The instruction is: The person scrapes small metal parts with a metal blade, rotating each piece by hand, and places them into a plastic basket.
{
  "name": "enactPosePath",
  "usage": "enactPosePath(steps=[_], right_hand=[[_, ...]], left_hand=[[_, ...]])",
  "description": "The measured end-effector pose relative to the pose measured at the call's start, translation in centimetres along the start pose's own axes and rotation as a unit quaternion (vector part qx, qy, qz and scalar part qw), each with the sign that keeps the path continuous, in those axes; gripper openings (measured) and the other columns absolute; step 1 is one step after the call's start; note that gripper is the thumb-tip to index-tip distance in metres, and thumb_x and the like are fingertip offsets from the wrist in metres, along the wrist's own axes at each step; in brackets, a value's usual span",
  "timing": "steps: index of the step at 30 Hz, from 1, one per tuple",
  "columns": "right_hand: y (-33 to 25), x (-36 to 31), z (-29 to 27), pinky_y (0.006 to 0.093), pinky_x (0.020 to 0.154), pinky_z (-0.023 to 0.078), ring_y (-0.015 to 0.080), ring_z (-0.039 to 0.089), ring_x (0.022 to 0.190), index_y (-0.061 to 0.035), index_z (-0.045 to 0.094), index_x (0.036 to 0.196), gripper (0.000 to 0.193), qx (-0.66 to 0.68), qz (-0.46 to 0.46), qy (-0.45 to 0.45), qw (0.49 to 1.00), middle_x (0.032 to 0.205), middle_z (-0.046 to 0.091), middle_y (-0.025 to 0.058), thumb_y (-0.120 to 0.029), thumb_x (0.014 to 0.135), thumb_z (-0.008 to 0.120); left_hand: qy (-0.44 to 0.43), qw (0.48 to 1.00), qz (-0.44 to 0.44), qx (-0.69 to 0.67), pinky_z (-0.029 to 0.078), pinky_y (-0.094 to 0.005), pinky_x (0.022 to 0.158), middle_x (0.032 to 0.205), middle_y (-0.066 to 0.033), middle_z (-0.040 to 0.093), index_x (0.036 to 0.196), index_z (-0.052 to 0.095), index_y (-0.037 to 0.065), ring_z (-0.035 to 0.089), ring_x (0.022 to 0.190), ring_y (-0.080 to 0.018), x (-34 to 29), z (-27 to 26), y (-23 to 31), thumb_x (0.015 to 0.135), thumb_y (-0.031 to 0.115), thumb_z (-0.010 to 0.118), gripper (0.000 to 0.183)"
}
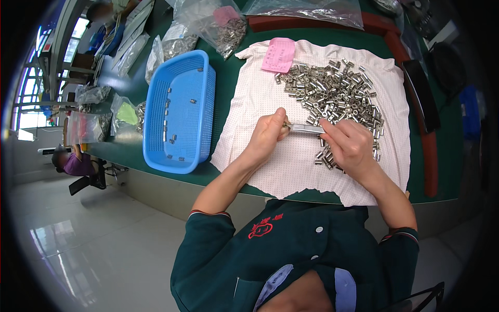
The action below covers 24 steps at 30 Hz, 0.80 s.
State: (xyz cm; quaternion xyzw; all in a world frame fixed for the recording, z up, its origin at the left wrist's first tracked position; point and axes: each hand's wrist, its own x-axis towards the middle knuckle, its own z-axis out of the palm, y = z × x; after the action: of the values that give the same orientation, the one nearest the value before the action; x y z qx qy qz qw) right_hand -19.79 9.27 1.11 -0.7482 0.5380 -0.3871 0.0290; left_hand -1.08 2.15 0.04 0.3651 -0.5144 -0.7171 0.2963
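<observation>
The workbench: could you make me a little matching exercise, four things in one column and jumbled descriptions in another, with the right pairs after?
Things
1. Basket
2. Paper slip
3. Metal tool
4. Cloth

Descriptions
A. Between the left hand and the right hand
B. Pale, under the loose metal pieces
C. Blue, to the left of the hands
D. Pink, at the cloth's far edge

Right pairs: 1-C, 2-D, 3-A, 4-B

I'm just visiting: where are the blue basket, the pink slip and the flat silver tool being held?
Blue basket (186, 125): head view, on a bare patch of its floor.
Pink slip (278, 55): head view, middle of its upper face.
Silver tool (305, 128): head view, on its exposed metal middle.
</observation>
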Motion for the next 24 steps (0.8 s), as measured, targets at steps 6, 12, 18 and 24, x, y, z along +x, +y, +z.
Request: enactPosePath(steps=[6, 12, 18, 24], right_hand=[[0.4, 0.4, -0.1, 0.03, 0.043, 0.038, 0.0176, 0.047, 0.048, -0.0043, 0.064, 0.093, 0.028, -0.035, -0.042, 0.057, 0.997, 0.056, 0.045, 0.0038, -0.01, 0.066, 0.068], [0.2, 0.2, -0.4, 0.0297, 0.042, 0.038, 0.0177, 0.047, 0.047, -0.0052, 0.064, 0.095, 0.028, 0.015, 0.031, 0.04, 0.999, 0.056, 0.047, 0.0049, -0.007, 0.067, 0.068], [-0.1, 0.0, -0.2, 0.0297, 0.042, 0.038, 0.0181, 0.048, 0.046, -0.0049, 0.064, 0.091, 0.023, 0.047, 0.034, -0.011, 0.998, 0.056, 0.048, 0.0048, -0.008, 0.069, 0.067], [-0.2, -0.1, -0.1, 0.0303, 0.041, 0.038, 0.0188, 0.05, 0.047, -0.004, 0.063, 0.09, 0.021, 0.075, 0.039, -0.028, 0.996, 0.056, 0.049, 0.0053, -0.009, 0.07, 0.066]], left_hand=[[-0.147, 0.961, -0.144, -0.185, 0.018, -0.0238, 0.045, 0.047, 0.006, 0.017, 0.052, 0.025, 0.015, 0.016, 0.046, -0.0094, 0.2, -0.5, 0.8, 0.095, 0.036, 0.027, 0.048], [-0.157, 0.944, -0.159, -0.243, 0.017, -0.0241, 0.044, 0.048, 0.0051, 0.018, 0.052, 0.023, 0.015, 0.015, 0.046, -0.0091, 0.3, -0.8, 0.4, 0.094, 0.036, 0.029, 0.047], [-0.159, 0.943, -0.148, -0.251, 0.017, -0.024, 0.044, 0.048, 0.0054, 0.018, 0.053, 0.024, 0.015, 0.015, 0.046, -0.0086, 0.4, -0.9, 0.4, 0.094, 0.037, 0.031, 0.047], [-0.121, 0.951, -0.168, -0.229, 0.016, -0.0237, 0.044, 0.048, 0.0056, 0.019, 0.055, 0.025, 0.015, 0.016, 0.046, -0.008, 0.2, -0.6, 0.7, 0.094, 0.036, 0.033, 0.045]])
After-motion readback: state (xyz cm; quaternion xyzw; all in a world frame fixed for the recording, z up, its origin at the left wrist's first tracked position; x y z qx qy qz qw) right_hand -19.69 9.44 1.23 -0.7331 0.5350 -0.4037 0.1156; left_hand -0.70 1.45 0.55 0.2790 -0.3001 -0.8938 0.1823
